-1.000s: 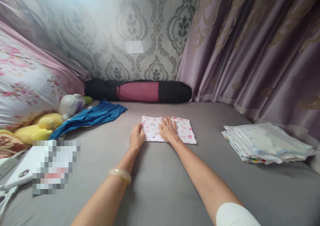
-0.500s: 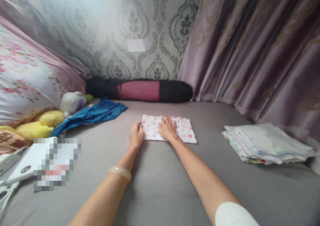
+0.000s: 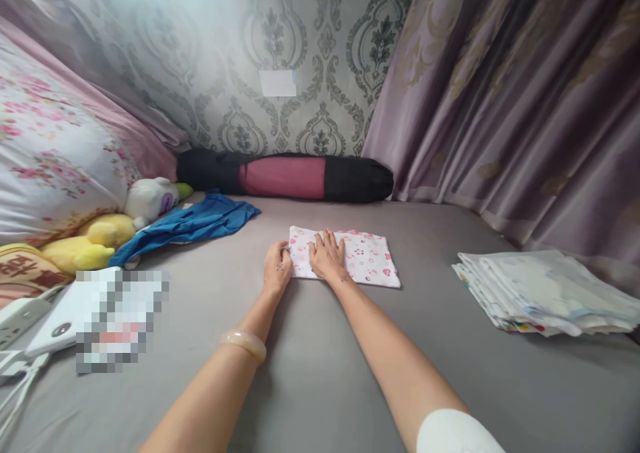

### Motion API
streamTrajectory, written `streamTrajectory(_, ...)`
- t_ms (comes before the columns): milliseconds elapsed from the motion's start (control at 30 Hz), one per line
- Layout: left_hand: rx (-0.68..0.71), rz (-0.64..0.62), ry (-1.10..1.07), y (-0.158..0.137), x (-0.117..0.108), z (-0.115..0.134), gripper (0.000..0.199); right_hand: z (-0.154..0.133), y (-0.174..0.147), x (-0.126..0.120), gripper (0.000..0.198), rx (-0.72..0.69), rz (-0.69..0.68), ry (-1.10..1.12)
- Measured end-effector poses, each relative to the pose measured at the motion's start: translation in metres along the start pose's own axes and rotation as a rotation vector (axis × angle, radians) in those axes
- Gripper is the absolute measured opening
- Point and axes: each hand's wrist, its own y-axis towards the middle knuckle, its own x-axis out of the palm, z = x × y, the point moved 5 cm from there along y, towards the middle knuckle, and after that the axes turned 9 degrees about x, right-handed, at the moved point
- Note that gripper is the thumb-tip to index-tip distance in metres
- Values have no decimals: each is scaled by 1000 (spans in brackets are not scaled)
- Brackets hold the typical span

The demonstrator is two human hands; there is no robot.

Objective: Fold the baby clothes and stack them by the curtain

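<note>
A folded white cloth (image 3: 367, 259) with a pink and red print lies flat on the grey bed sheet (image 3: 310, 373). My right hand (image 3: 327, 256) rests palm down on it, left of its middle, fingers spread. At the cloth's left edge is my left hand (image 3: 278, 265), its fingers curled and the thumb side against the fabric; it pinches that edge. The fingertips of the left hand are partly hidden.
A stack of folded cloths (image 3: 550, 293) lies at the right. A blue garment (image 3: 195, 223), plush toys (image 3: 80, 246) and a floral pillow (image 3: 55, 153) are on the left, near a power strip (image 3: 20, 319). A long black and maroon bag (image 3: 285, 176) lies along the wall.
My right hand has slid a little left across the cloth, toward my left hand. My left hand stays at the left edge. The whole view has shifted slightly.
</note>
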Motion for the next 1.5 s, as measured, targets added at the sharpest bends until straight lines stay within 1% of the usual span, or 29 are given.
streamTrajectory(133, -10, 3, 6, 0, 0, 0, 31, 0, 0, -2, 57, -2, -17, 8)
streamTrajectory(267, 19, 20, 1, 0, 0, 0, 31, -3, 0, -3, 58, 10, -59, 10)
streamTrajectory(400, 15, 35, -6, 0, -1, -2, 32, -15, 0, -5, 57, -18, -78, 27)
streamTrajectory(567, -31, 59, -45, 0, -5, -3, 33, -28, -1, -2, 56, -52, -56, 34)
streamTrajectory(767, -132, 134, -169, 0, -10, -7, 34, -28, 0, 5, 55, -56, -26, 5)
streamTrajectory(967, -226, 187, -335, -1, -8, -15, 31, -29, 1, 5, 56, -51, -44, -2)
streamTrajectory(1133, -286, 273, -468, -2, -9, -16, 25, -37, 4, 7, 54, -67, -75, 12)
streamTrajectory(1333, -295, 372, -597, 0, -11, -16, 39, -58, 13, 9, 53, -172, -53, 37)
streamTrajectory(1400, -291, 382, -633, 0, -11, -16, 41, -63, 16, 11, 54, -192, -67, 45)
streamTrajectory(1500, -293, 372, -654, 0, -11, -14, 43, -64, 18, 14, 53, -187, -96, 51)
